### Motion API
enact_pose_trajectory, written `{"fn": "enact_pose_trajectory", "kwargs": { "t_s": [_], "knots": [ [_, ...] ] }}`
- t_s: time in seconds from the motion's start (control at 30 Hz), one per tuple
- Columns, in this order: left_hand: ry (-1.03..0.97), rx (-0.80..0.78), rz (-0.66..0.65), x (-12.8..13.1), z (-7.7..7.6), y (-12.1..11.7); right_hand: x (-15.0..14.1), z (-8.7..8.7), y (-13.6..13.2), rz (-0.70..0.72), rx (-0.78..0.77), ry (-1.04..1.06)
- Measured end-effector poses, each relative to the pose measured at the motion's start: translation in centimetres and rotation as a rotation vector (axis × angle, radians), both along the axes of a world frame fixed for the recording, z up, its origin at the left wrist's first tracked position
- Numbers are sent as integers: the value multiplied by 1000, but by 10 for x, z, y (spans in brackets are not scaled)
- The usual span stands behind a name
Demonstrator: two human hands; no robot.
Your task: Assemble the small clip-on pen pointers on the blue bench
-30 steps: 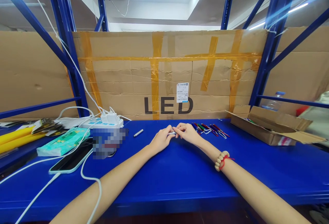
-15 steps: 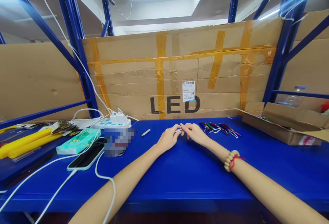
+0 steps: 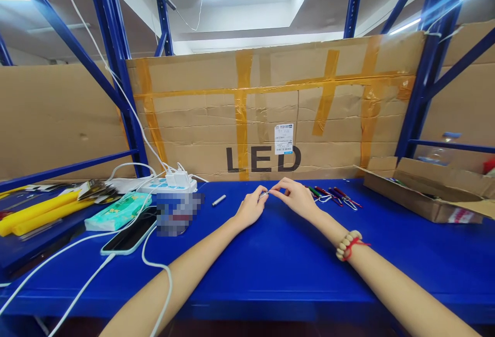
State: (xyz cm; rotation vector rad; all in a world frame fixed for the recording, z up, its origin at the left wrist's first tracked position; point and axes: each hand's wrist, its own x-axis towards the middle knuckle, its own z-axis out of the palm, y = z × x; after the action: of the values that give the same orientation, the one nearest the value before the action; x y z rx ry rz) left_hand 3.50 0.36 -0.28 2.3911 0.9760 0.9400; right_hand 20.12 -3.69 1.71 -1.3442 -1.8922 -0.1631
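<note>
My left hand (image 3: 249,209) is closed round a slim silvery rod-like piece (image 3: 263,194); most of it is hidden by the fingers, so its kind is unclear. Just to the right, my right hand (image 3: 297,199) is pinched, thumb and forefinger at the free end of that piece. Whether those fingertips hold a small part of their own I cannot tell. On the blue surface left of my hands lies a short silver cylinder (image 3: 218,201). Beyond my right hand, several coloured metallic sticks with pale loops (image 3: 335,196) lie in a group, partly covered by the hand.
An open cardboard box (image 3: 421,205) stands at the right. At the left are a phone (image 3: 129,239) with white cables, a tissue pack (image 3: 118,212), a power strip (image 3: 170,185) and yellow-handled items (image 3: 46,211). A tall cardboard panel (image 3: 185,136) closes off the back.
The view has swung slightly left. My hands, first close together on the silvery piece, are now a little apart, with the right one raised and its fingers pinched at the piece's end.
</note>
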Motion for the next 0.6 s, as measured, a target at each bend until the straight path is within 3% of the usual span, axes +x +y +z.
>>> {"fn": "enact_pose_trajectory", "kwargs": {
  "t_s": [0.23, 0.6],
  "knots": [
    [22, -10, -21, -2, -1, 0, -1, -5, 5, 15, -24, 37],
    [117, 48, -30, -3, 6, -6, -1, -14, 13, 52, -102, 267]
  ]
}}
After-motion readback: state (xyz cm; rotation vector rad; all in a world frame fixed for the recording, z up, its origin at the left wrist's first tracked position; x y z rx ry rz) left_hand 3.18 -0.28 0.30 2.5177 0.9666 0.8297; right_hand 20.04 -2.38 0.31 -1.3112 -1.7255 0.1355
